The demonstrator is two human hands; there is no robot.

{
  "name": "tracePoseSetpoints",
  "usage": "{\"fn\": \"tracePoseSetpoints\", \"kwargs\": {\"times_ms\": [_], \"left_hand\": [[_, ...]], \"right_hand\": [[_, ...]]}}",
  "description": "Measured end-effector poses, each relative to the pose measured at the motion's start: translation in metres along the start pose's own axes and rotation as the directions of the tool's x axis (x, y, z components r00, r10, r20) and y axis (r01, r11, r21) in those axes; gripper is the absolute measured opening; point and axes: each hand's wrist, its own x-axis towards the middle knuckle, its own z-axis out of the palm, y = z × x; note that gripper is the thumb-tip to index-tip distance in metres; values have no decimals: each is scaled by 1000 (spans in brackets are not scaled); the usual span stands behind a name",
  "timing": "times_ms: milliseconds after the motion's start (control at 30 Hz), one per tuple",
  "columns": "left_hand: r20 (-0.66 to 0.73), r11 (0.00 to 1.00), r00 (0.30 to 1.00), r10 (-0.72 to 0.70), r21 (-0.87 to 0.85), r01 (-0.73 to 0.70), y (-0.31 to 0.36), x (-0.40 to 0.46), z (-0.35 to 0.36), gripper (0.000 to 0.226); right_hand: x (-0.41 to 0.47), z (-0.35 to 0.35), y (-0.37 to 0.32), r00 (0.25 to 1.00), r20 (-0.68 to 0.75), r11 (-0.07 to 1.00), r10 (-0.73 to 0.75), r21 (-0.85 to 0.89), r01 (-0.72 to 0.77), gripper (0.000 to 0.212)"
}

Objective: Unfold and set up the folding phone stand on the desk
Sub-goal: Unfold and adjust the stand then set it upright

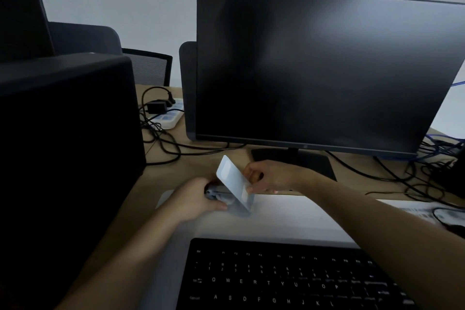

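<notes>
The white folding phone stand (232, 178) sits on the pale desk mat (289, 216), partly unfolded, in front of the monitor. Its flat upper plate tilts up and away from the base. My left hand (198, 199) grips the stand's base and hinge from the left. My right hand (266, 176) pinches the right edge of the raised plate, thumb on the front. The base is mostly hidden under my left hand.
A dark monitor (327, 65) stands right behind the stand, its foot (297, 161) close to my right hand. A black keyboard (289, 277) lies near me. A large black box (65, 146) fills the left. Cables (166, 138) and a power strip (168, 116) lie behind.
</notes>
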Motion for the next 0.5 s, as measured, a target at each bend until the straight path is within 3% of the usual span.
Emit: {"fn": "tracePoseSetpoints", "kwargs": {"times_ms": [300, 367, 433, 500], "left_hand": [[12, 1000, 1000, 8, 14, -8, -2, 1, -1, 38], [6, 1000, 1000, 8, 6, -8, -4, 2, 0, 37], [-16, 1000, 1000, 19, 6, -19, -5, 2, 2, 27], [-54, 999, 998, 30, -17, -31, -6, 1, 4, 23]], "right_hand": [[4, 9, 13, 996, -92, 996, -20, -87, 12, 38], [2, 8, 14, 993, -113, 999, -40, 11, 41, 38], [0, 6, 10, 985, -166, 967, -46, 238, 85, 28], [0, 3, 3, 975, -216, 945, -56, 303, 121, 25]]}}
